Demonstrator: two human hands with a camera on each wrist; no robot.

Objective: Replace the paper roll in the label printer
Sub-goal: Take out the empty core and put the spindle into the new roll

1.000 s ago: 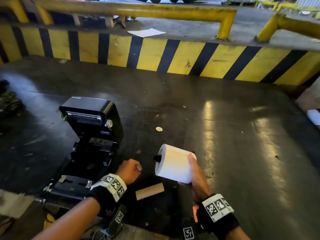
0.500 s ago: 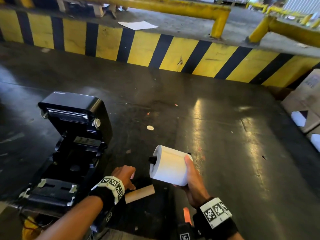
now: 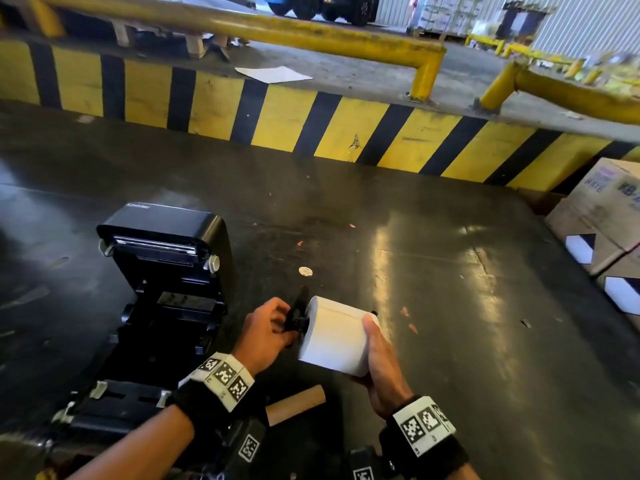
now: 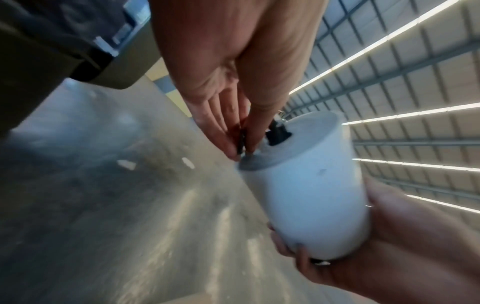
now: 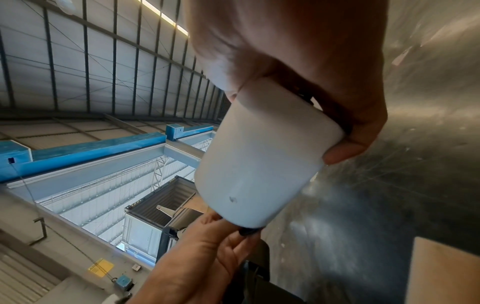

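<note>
Nearest the wrists, the empty cardboard core (image 3: 296, 404) lies on the floor. Just above it, the right hand (image 3: 380, 367) grips the new paper roll (image 3: 337, 337) while the left hand (image 3: 265, 332) pinches a black spindle piece (image 3: 298, 315) at its end. Left of that grip, the label printer (image 3: 152, 306) stands open, bay seemingly empty; seating the roll likely follows.

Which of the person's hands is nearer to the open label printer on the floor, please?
Left. The left hand is just right of the label printer, pinching the black spindle piece at the roll's end. The right hand grips the paper roll farther right.
</note>
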